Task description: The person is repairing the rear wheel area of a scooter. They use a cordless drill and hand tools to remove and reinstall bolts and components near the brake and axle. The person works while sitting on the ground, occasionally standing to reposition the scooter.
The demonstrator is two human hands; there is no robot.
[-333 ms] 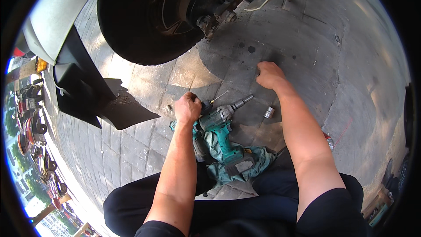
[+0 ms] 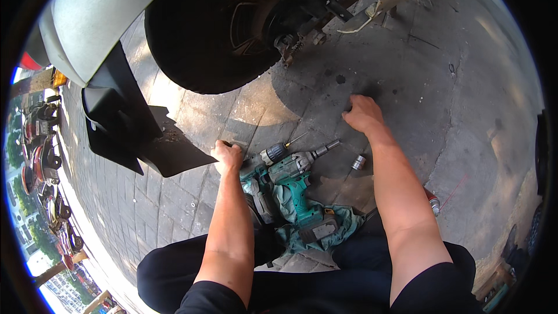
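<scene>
My left hand (image 2: 228, 156) is closed low over the paving, beside the tip of a black plastic flap (image 2: 174, 154). Whatever its fingers hold is hidden. Out to the right, my right hand (image 2: 364, 114) reaches over the ground with curled fingers, their contents also out of sight. Between my forearms lie a teal cordless impact wrench (image 2: 299, 197) and a cordless drill (image 2: 273, 154) with a thin bit fitted. Both rest on or against a crumpled green cloth (image 2: 343, 221). A silver socket (image 2: 358, 163) lies alone near my right forearm.
A dark tyre (image 2: 203, 75) and the rusty underside parts (image 2: 290, 46) of a vehicle overhang the far side. Pale bodywork (image 2: 110, 11) bulges at upper left. A red-and-silver can (image 2: 433, 202) sits beyond my right forearm. Parked motorcycles (image 2: 46, 163) line the far left.
My left hand has moved left off the drill, onto the spot where a small metal piece lay, now covered. The right hand stays over nearly the same patch. The whole view has shifted slightly.
</scene>
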